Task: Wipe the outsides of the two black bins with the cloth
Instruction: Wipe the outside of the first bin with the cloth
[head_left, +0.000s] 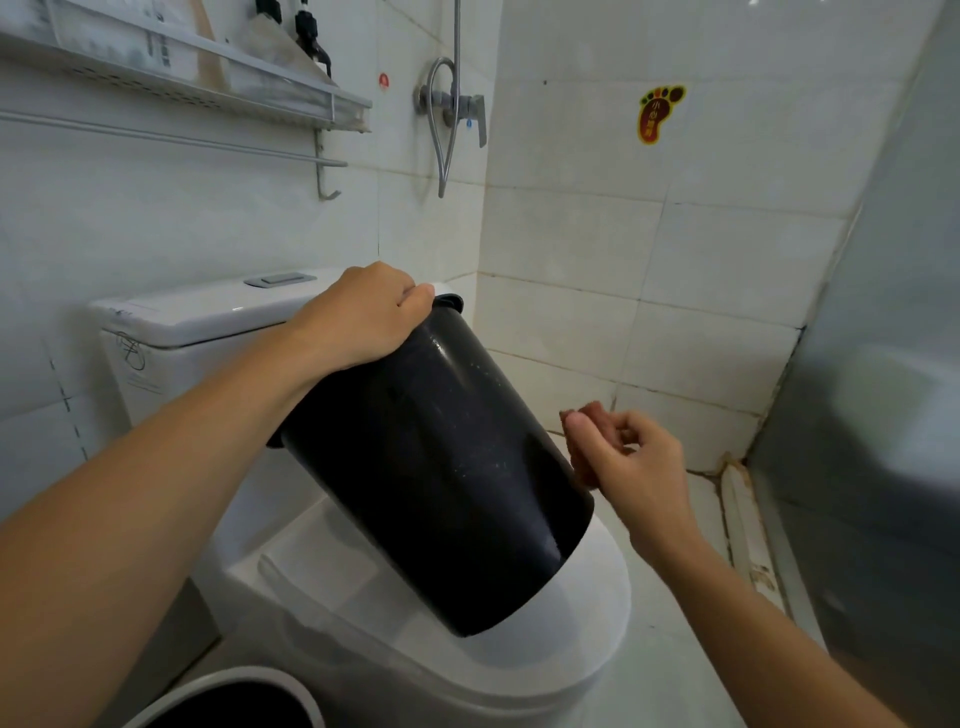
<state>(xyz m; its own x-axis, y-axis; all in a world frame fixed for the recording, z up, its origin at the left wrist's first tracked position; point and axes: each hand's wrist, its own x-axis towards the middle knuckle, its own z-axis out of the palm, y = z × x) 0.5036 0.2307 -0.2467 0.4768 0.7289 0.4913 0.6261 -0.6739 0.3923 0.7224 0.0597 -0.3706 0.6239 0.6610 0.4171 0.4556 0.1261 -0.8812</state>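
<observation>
The left hand (363, 317) grips the rim of a round black plastic bin (441, 467), holding it tilted with its base down over the closed white toilet lid (519, 670); the right hand (623, 457), just beside the bin's lower wall, is loosely curled and holds nothing; below the left forearm shows a white-rimmed round bin with a dark inside (234, 701); no cloth is visible.

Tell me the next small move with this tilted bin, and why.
Probably fetch the cloth: the left hand grips the black bin by its rim, tilted over the toilet lid, while the right hand holds nothing and no cloth is in view.
</observation>
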